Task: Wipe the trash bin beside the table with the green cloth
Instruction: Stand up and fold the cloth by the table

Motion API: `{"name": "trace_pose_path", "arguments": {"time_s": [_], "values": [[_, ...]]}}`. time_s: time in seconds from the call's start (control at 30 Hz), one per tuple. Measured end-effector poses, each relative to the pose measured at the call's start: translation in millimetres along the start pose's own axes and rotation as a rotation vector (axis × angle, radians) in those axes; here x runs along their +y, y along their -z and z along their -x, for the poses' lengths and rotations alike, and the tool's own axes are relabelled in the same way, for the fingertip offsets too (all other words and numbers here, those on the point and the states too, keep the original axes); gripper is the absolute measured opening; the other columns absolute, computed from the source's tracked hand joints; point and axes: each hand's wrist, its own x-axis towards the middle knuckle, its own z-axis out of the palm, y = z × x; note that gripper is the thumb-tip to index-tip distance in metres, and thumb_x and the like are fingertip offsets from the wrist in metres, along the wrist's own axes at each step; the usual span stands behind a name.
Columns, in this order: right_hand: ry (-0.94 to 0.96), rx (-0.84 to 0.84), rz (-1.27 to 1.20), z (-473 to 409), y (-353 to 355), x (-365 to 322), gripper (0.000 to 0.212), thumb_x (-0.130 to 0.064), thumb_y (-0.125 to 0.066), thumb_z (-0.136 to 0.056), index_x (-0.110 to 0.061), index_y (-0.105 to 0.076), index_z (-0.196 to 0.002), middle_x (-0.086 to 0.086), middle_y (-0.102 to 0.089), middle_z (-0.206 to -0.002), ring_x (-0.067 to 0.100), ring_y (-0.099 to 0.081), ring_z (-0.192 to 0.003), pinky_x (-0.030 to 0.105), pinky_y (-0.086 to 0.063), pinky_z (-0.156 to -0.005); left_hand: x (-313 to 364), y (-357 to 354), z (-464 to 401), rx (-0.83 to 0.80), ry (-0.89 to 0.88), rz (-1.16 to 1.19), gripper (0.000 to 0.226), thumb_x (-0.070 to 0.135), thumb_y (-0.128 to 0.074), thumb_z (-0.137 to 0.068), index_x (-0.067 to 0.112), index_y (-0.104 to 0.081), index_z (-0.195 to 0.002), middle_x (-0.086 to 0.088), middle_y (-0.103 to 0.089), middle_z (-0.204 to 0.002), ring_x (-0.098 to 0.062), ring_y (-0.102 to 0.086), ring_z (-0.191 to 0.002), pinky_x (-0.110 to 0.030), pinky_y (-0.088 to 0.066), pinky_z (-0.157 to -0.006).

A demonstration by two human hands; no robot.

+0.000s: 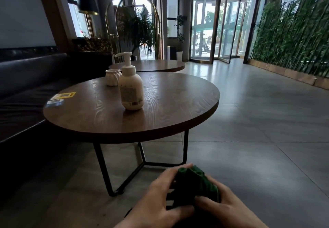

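Both my left hand and right hand are clamped on the bunched green cloth. No trash bin in view; I'd guess finding it beside the bench comes next.

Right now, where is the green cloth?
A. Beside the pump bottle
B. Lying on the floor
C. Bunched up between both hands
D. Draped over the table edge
C: the green cloth is bunched between the left hand and the right hand, low in front of the round table.
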Motion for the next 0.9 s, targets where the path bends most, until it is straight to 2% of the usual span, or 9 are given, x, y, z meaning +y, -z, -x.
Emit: {"name": "trace_pose_path", "arguments": {"time_s": [0.1,0.2,0.37,0.5,0.6,0.67,0.77,0.9], "values": [[-0.040,-0.015,0.062,-9,10,-19,0.049,-0.006,-0.070,-0.096,-0.030,-0.055,-0.137,0.004,-0.077,-0.118,0.018,-0.074,-0.112,0.026,-0.057,-0.092,21,16,-16,0.089,-0.036,-0.192,0.082,0.034,-0.086,-0.075,0.058,-0.044,-0.140,0.021,-0.059,-0.131,-0.001,-0.062,-0.119,-0.027,-0.057,-0.094],[-0.095,0.007,0.099,-14,20,-50,0.053,-0.004,-0.074,-0.091,-0.032,-0.056,-0.132,0.005,-0.076,-0.111,0.020,-0.076,-0.102,0.028,-0.059,-0.083,51,34,-32,0.107,-0.053,-0.326,0.060,0.039,-0.083,-0.076,0.052,-0.056,-0.128,0.019,-0.061,-0.122,0.000,-0.063,-0.113,-0.026,-0.057,-0.090],[-0.039,0.082,0.199,-14,28,-125,0.057,-0.021,-0.089,-0.071,-0.042,-0.064,-0.118,-0.002,-0.075,-0.106,0.016,-0.076,-0.094,0.026,-0.059,-0.077,112,64,-59,0.161,-0.016,-0.380,0.040,0.025,-0.079,-0.073,0.038,-0.064,-0.107,0.016,-0.065,-0.105,-0.003,-0.065,-0.101,-0.032,-0.055,-0.087],[-0.017,0.163,0.218,-10,30,-198,0.052,-0.010,-0.092,-0.074,-0.034,-0.071,-0.115,0.003,-0.077,-0.096,0.017,-0.078,-0.073,0.024,-0.060,-0.060,171,98,-76,0.188,0.048,-0.403,0.035,0.028,-0.079,-0.069,0.037,-0.063,-0.099,0.016,-0.068,-0.096,-0.003,-0.066,-0.092,-0.035,-0.056,-0.079],[-0.008,0.228,0.308,-8,27,-259,0.048,-0.014,-0.086,-0.069,-0.036,-0.072,-0.109,0.004,-0.078,-0.092,0.021,-0.079,-0.072,0.033,-0.064,-0.059,218,126,-84,0.194,0.101,-0.377,0.034,0.027,-0.079,-0.069,0.035,-0.063,-0.098,0.014,-0.070,-0.095,-0.005,-0.068,-0.090,-0.036,-0.057,-0.078],[-0.028,0.253,0.381,-9,24,-300,0.048,-0.022,-0.083,-0.064,-0.039,-0.070,-0.107,0.001,-0.077,-0.093,0.018,-0.077,-0.073,0.034,-0.063,-0.058,251,147,-90,0.195,0.109,-0.401,0.034,0.026,-0.077,-0.070,0.036,-0.061,-0.098,0.017,-0.070,-0.095,-0.004,-0.067,-0.089,-0.036,-0.056,-0.075],[-0.041,0.303,0.552,-11,19,-355,0.049,-0.042,-0.073,-0.055,-0.043,-0.066,-0.104,-0.009,-0.074,-0.096,0.009,-0.073,-0.084,0.038,-0.062,-0.071,299,176,-99,0.180,0.131,-0.489,0.034,0.026,-0.074,-0.071,0.038,-0.057,-0.098,0.021,-0.067,-0.095,-0.003,-0.065,-0.087,-0.036,-0.055,-0.073],[-0.045,0.339,0.684,-20,13,-414,0.048,-0.033,-0.076,-0.061,-0.043,-0.062,-0.106,-0.017,-0.069,-0.097,0.010,-0.068,-0.088,0.041,-0.060,-0.074,347,208,-113,0.172,0.145,-0.550,0.037,0.038,-0.075,-0.068,0.037,-0.054,-0.099,0.021,-0.066,-0.095,-0.003,-0.063,-0.088,-0.035,-0.054,-0.071]]}}
